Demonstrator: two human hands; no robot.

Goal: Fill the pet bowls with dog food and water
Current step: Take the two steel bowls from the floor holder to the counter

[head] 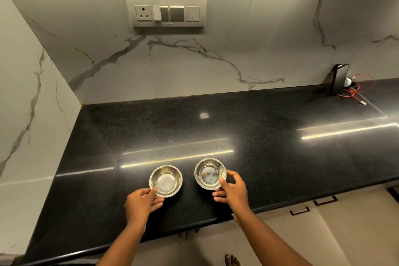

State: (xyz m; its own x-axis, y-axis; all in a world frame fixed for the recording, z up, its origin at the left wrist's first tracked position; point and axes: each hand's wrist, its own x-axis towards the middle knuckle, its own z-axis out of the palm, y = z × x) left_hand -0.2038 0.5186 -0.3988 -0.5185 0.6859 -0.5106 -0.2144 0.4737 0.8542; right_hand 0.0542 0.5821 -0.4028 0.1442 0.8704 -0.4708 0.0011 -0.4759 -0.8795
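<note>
Bowls: 2 empty steel ones side by side on the black tabletop (259, 136).
Your left hand (141, 203) pinches the left bowl (165, 181); your right hand (233, 192) holds the right bowl (210, 173) in its grip.

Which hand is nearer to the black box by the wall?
Right. The right hand grips the right bowl, nearer the black box far right; the left hand holds the left bowl, farther away.
</note>
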